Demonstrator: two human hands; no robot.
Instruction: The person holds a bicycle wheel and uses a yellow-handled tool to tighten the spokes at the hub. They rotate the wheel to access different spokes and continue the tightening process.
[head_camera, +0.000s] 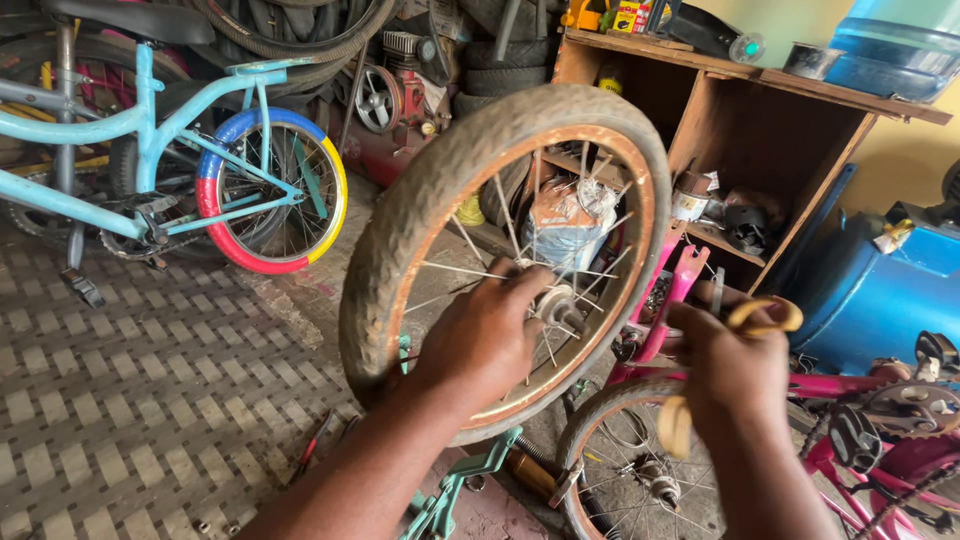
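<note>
A: Cluttered bike workshop, this: patterned tile floor, a wooden shelf unit stuffed with parts, a light blue bicycle parked at the back with its red, blue and yellow wheel.

B: And the work itself?

A: A small bicycle wheel with a worn, dusty tyre and a rusty rim, held upright in the air in front of the shelves, above a pink bike frame and a second wheel lying lower down.

B: Who has hold of it?

A: The left hand. Its fingers are curled through the spokes and closed around the hub area, so the wheel hangs from that grip.

B: Any advice on handling it?

A: I'd judge it wise to keep the grip at the hub, where the wheel balances, and keep the fingers off the thin spokes, which could pinch if the wheel turns.

B: The other hand?

A: The right hand is closed around a tan rubber strip, looped above the fist and trailing below it. It sits just right of the wheel, not touching it.
</note>
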